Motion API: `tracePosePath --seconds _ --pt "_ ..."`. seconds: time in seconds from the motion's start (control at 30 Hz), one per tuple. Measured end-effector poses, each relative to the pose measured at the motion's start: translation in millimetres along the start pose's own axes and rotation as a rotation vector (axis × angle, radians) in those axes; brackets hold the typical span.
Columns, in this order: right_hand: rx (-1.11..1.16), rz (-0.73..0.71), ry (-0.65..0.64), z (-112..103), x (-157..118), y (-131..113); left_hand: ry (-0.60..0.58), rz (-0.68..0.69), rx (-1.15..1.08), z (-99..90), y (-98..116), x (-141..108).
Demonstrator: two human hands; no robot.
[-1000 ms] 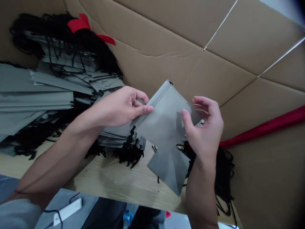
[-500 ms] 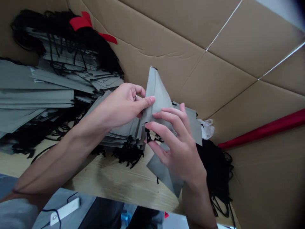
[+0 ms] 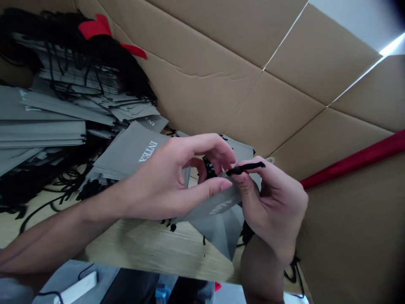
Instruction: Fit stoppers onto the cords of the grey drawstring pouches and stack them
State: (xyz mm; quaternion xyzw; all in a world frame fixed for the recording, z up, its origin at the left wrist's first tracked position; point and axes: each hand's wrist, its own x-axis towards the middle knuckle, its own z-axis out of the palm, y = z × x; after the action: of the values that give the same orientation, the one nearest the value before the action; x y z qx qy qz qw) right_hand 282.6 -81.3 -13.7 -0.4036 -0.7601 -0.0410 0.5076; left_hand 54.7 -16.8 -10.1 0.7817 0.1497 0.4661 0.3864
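A grey fabric pouch (image 3: 218,204) with white lettering is held between my two hands, tilted above the table. My left hand (image 3: 186,177) curves round its upper edge, thumb in front and fingers behind, partly covering it. My right hand (image 3: 272,207) pinches the pouch's corner, where a black cord (image 3: 247,168) lies across thumb and forefinger. Just behind my left wrist lies a stack of grey pouches (image 3: 126,147), the top one printed with white letters. Another grey piece (image 3: 224,236) rests flat on the table under the held pouch.
More grey pouches with black cords (image 3: 41,131) are piled at the left, and a red strip (image 3: 95,28) lies on the pile behind. Cardboard walls (image 3: 202,50) enclose the wooden table (image 3: 142,249). A dark red band (image 3: 354,160) runs along the right wall.
The pouch has turned from upright to lower and more level, its lettering now showing. My left hand has moved right, close to my right hand, which has closed on the corner and cord.
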Motion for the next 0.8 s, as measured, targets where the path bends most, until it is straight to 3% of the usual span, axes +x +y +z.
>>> tracePosePath --seconds 0.3,0.53,0.8 --pt "-0.012 -0.018 -0.086 -4.4 8.6 -0.2 0.137 0.064 -0.116 7.0 -8.8 0.9" --pt "0.050 0.024 0.143 2.4 0.9 1.9 0.144 0.058 -0.044 5.7 -11.5 1.7" --pt "0.088 -0.073 0.105 9.5 4.7 2.3 0.109 0.098 -0.043 4.1 -15.0 3.3"
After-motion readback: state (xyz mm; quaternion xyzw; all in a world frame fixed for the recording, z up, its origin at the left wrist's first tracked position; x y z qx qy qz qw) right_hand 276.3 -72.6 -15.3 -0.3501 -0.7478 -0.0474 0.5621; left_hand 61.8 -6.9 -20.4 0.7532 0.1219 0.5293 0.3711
